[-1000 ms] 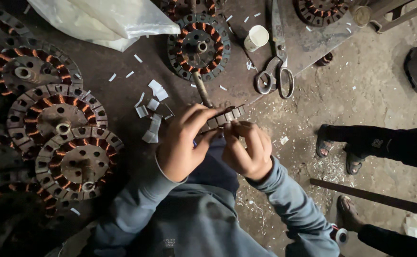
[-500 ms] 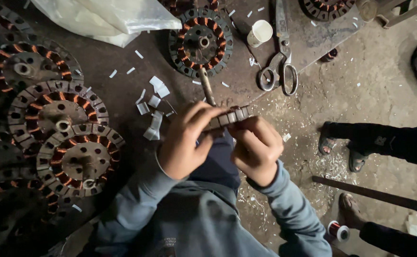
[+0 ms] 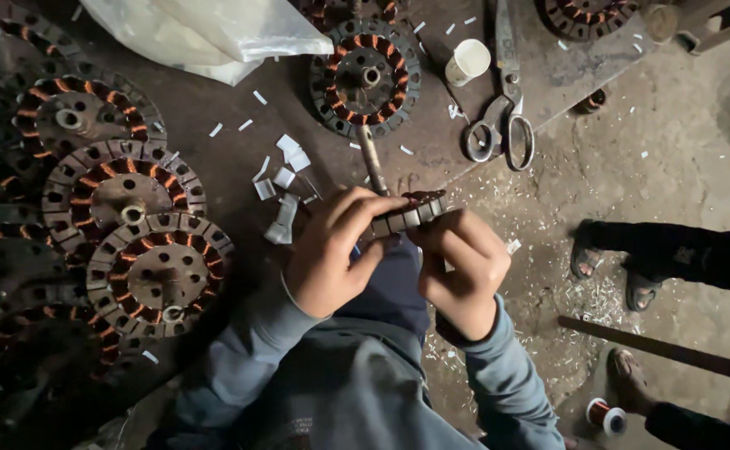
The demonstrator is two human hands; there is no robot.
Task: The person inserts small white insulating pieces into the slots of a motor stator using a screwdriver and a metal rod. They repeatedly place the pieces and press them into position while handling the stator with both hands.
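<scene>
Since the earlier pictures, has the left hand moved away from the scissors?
No. The left hand remains by the paper scraps, equally far from the scissors; only the camera shifted.

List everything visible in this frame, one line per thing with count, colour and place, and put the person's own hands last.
wound stator discs: at least seven, dark metal with copper coils, stacked at left, two more along the top
held stator: one, dark with copper windings, edge-on between both hands
scissors: one pair, grey metal, top centre-right
small cup: one, white, left of the scissors
plastic bag: one, translucent white, top left
paper slips: several, white, scattered mid-surface
metal rod: one, dull grey, below the top-centre disc
wire spool: one, copper with white ends, bottom right on the floor
other person's sandalled feet: right, on the floor
left hand: gripping the held stator
right hand: gripping the held stator
</scene>
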